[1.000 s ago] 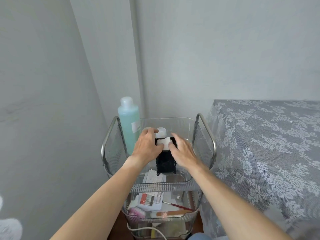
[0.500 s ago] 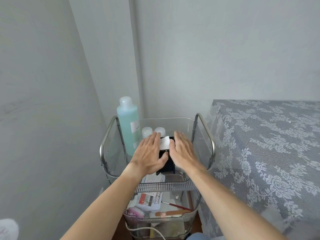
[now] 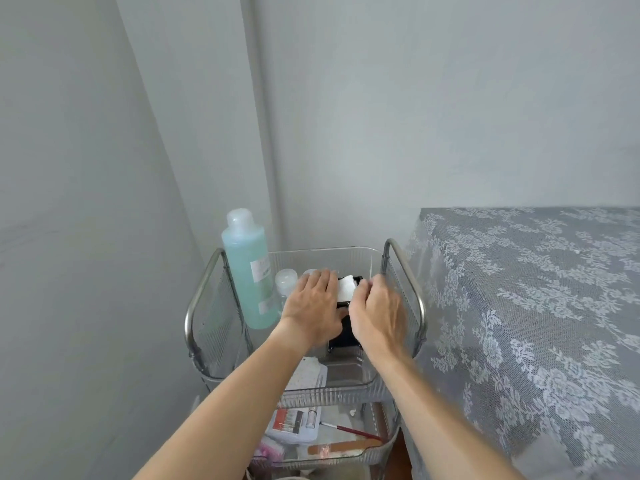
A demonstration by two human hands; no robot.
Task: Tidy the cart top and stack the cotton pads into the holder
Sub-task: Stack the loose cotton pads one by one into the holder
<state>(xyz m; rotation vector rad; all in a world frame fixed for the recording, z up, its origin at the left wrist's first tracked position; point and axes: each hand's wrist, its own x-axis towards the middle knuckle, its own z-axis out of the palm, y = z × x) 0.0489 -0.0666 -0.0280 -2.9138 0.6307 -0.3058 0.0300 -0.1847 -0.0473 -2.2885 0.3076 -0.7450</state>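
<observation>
A black holder [image 3: 343, 339] stands in the clear top tray [image 3: 349, 386] of the cart, with white cotton pads [image 3: 347, 289] showing at its top. My left hand [image 3: 313, 306] lies flat against the holder's left side, fingers stretched towards the back. On the holder's right side my right hand [image 3: 377, 315] is curled, its fingertips touching the pads' right edge. The two hands hide most of the holder, and I cannot tell how firmly either one grips it.
A tall blue-green bottle [image 3: 247, 271] and two small white-capped bottles [image 3: 286, 282] stand at the tray's left and back. A speckled white pad [image 3: 306, 374] lies at the front. The metal cart handles [image 3: 405, 268] flank the tray. A lace-covered table [image 3: 536, 306] stands to the right.
Both hands slid with the holder towards the tray's back right. The left hand flattened and uncovered the small bottles; the right hand's fingers curled in at the pads.
</observation>
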